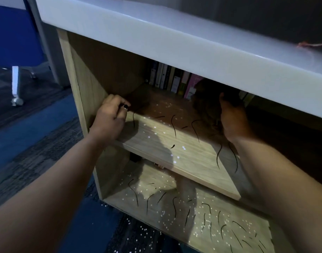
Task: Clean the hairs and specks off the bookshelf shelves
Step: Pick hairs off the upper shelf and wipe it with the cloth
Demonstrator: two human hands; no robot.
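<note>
Wooden shelf [193, 161]: left hand [110, 121] clenched at its edge, right hand's [232, 119] grasp indiscernible.

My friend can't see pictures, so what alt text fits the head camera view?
Two bare hands, left hand and right hand, reach into the upper shelf of a wooden bookshelf, strewn with dark hairs and white specks. The lower shelf holds more; books stand at the back.

Bare left hand [111, 119] forward, back of hand up, fingers curled tight, thumb against fingertips; can't tell if I pinch anything. Bare right hand [231, 119] further in, deep shadow, thumb up, fingers hidden, grip unreadable. Left forearm [56, 179] and right forearm [276, 170] bare, outstretched, well apart.
</note>
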